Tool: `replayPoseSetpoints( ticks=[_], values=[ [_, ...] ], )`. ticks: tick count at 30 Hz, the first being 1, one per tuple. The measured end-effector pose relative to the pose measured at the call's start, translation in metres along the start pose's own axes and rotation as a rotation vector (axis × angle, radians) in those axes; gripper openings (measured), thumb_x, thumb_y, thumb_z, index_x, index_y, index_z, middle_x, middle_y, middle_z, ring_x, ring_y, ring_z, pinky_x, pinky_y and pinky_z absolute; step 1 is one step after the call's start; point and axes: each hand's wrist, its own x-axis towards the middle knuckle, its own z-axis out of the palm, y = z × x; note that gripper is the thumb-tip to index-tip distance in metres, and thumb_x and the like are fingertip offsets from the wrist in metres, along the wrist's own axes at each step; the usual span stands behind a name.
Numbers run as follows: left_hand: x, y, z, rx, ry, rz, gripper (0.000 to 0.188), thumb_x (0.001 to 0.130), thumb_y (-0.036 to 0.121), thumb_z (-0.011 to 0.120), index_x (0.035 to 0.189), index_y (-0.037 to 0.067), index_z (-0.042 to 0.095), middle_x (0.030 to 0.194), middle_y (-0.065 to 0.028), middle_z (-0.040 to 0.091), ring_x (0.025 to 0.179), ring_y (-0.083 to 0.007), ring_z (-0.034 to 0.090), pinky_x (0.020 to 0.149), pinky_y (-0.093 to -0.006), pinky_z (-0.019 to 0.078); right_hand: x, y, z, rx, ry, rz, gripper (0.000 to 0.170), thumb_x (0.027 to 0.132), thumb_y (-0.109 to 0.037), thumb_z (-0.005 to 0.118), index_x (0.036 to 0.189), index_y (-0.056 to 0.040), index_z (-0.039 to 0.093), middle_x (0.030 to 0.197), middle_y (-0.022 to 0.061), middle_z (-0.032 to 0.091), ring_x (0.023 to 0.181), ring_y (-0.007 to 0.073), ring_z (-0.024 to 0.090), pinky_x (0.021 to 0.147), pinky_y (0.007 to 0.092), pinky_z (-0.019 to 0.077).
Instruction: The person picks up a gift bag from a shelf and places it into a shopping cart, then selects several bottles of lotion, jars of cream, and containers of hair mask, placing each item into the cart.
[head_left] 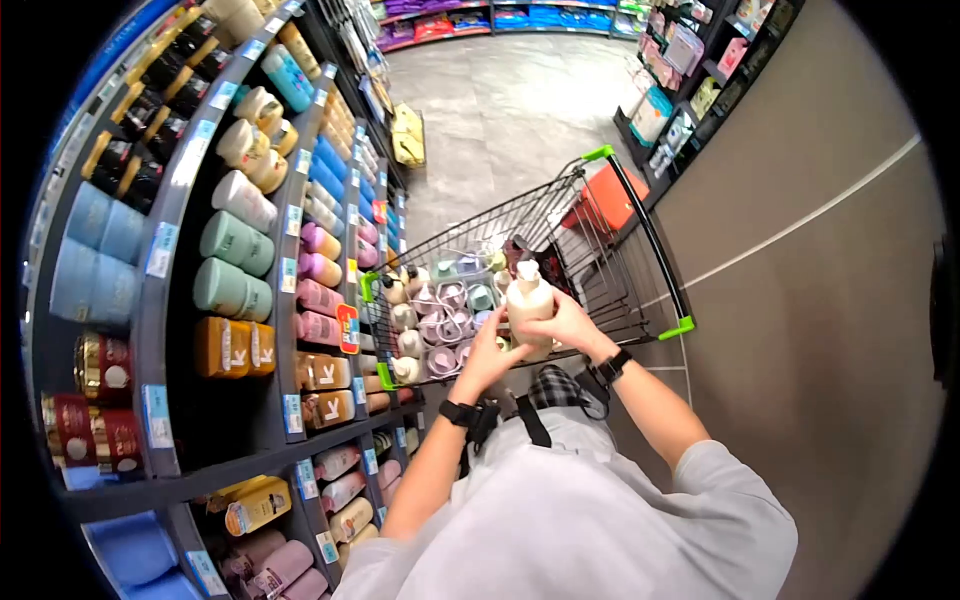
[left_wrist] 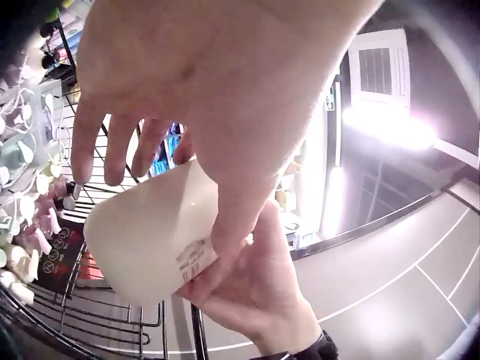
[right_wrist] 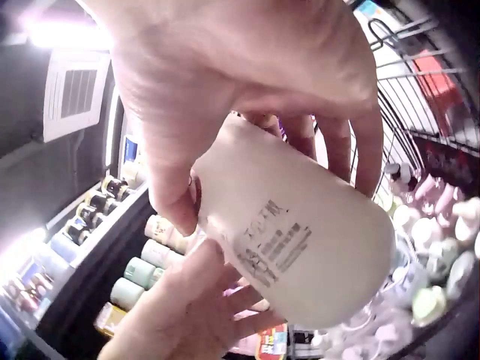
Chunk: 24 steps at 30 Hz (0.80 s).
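Note:
A cream pump bottle (head_left: 529, 303) stands up between both hands, over the near side of the shopping cart (head_left: 640, 258). My right hand (head_left: 572, 324) grips it from the right, fingers round the far side and thumb across the front. The left hand (head_left: 487, 364) holds the lower left of the bottle, its thumb on the near side. In the right wrist view, dark printing shows on the body of the bottle (right_wrist: 300, 232), with both thumbs at its edge. Inside the cart are several lilac, green and cream pump bottles (head_left: 440, 325), some in clear packaging.
Shelves (head_left: 180, 490) of jars and bottles run close along the left. A red-orange box (head_left: 607, 198) sits at the cart's handle end. Grey tiled floor (head_left: 450, 100) stretches ahead, with a yellow bag (head_left: 408, 135) by the shelf end and another display rack (head_left: 690, 90) at the far right.

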Motion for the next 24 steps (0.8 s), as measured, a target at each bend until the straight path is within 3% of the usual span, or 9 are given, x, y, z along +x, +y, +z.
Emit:
replayPoseSetpoints(
  ticks=[2,3,8,11,14,16,18,19,24],
  values=[
    [0.014,-0.019,0.002,-0.149,-0.088,-0.114,0.082,0.076,0.027,0.083,0.142,0.003,0.041,0.124,-0.0147,0.059,0.111,-0.0225,0.061,0.092,-0.0363,0.0509,0.007,-0.012,-0.011,-0.255,0.049,0.019,0.081,0.061,-0.035,0.087,0.13,-0.0037,0.057,0.116,0.0121,0.067,0.105,0.0196,0.065,0.094,0.0341,0.0501],
    [0.022,-0.04,0.01,-0.116,-0.06,-0.083,0.086,0.074,0.029,0.083,0.144,0.003,0.04,0.116,-0.0145,0.063,0.099,-0.0221,0.063,0.085,-0.0351,0.0528,0.015,-0.008,-0.018,-0.32,0.051,0.042,0.08,0.061,-0.037,0.087,0.127,-0.0029,0.058,0.114,0.0124,0.068,0.104,0.0205,0.065,0.092,0.0345,0.0508],
    [0.044,-0.091,0.032,0.116,-0.145,-0.254,0.089,0.079,0.036,0.081,0.147,0.002,0.035,0.125,-0.0185,0.061,0.107,-0.0241,0.064,0.09,-0.0359,0.0525,0.058,0.053,-0.047,-0.456,-0.003,0.149,0.079,0.058,-0.046,0.084,0.121,-0.0053,0.061,0.111,0.0158,0.069,0.101,0.0284,0.067,0.09,0.0377,0.0522],
    [0.047,-0.106,0.044,0.08,-0.135,-0.391,0.093,0.081,0.032,0.079,0.149,-0.005,0.027,0.127,-0.022,0.058,0.104,-0.0252,0.066,0.086,-0.0356,0.0532,0.08,0.089,-0.059,-0.75,-0.152,0.177,0.079,0.056,-0.05,0.08,0.121,-0.0101,0.06,0.107,0.0191,0.069,0.099,0.0373,0.066,0.087,0.044,0.0527],
    [0.042,-0.124,0.052,0.072,-0.033,-0.567,0.095,0.081,0.03,0.078,0.15,-0.005,0.024,0.129,-0.0232,0.056,0.1,-0.0246,0.067,0.084,-0.0354,0.0538,0.095,0.141,-0.064,-0.806,-0.302,0.056,0.07,0.056,-0.049,0.082,0.109,-0.0085,0.06,0.099,0.0175,0.069,0.095,0.036,0.067,0.083,0.0449,0.0541],
    [0.039,-0.133,0.058,0.049,0.003,-0.647,0.097,0.079,0.027,0.078,0.151,-0.005,0.021,0.132,-0.0239,0.054,0.107,-0.0266,0.065,0.088,-0.0354,0.0522,0.097,0.149,-0.063,-0.899,-0.385,0.134,0.069,0.055,-0.048,0.084,0.106,-0.0074,0.061,0.098,0.0167,0.069,0.094,0.0352,0.067,0.081,0.0449,0.0547],
    [0.036,-0.136,0.066,0.217,0.038,-0.524,0.097,0.077,0.025,0.079,0.151,-0.001,0.023,0.141,-0.0273,0.047,0.125,-0.0395,0.052,0.104,-0.0414,0.0426,0.097,0.168,-0.063,-1.019,-0.51,0.117,0.069,0.054,-0.046,0.086,0.105,-0.007,0.06,0.098,0.0169,0.069,0.094,0.0346,0.067,0.08,0.0446,0.0552],
    [0.034,-0.134,0.069,0.263,-0.043,-0.51,0.092,0.077,0.028,0.077,0.151,0.002,0.027,0.145,-0.03,0.041,0.133,-0.0437,0.042,0.11,-0.0433,0.0366,0.093,0.178,-0.061,-1.055,-0.511,0.104,0.071,0.055,-0.046,0.087,0.108,-0.0076,0.06,0.099,0.0156,0.07,0.095,0.0341,0.068,0.079,0.0449,0.0554],
    [0.034,-0.122,0.089,0.437,-0.115,-0.568,0.078,0.082,0.037,0.071,0.147,0.008,0.039,0.149,-0.0282,0.038,0.132,-0.045,0.043,0.109,-0.0442,0.0382,0.093,0.209,-0.055,-1.161,-0.712,0.156,0.076,0.057,-0.049,0.088,0.115,-0.0099,0.059,0.107,0.0122,0.069,0.106,0.0341,0.064,0.086,0.0474,0.0514]
  ],
)
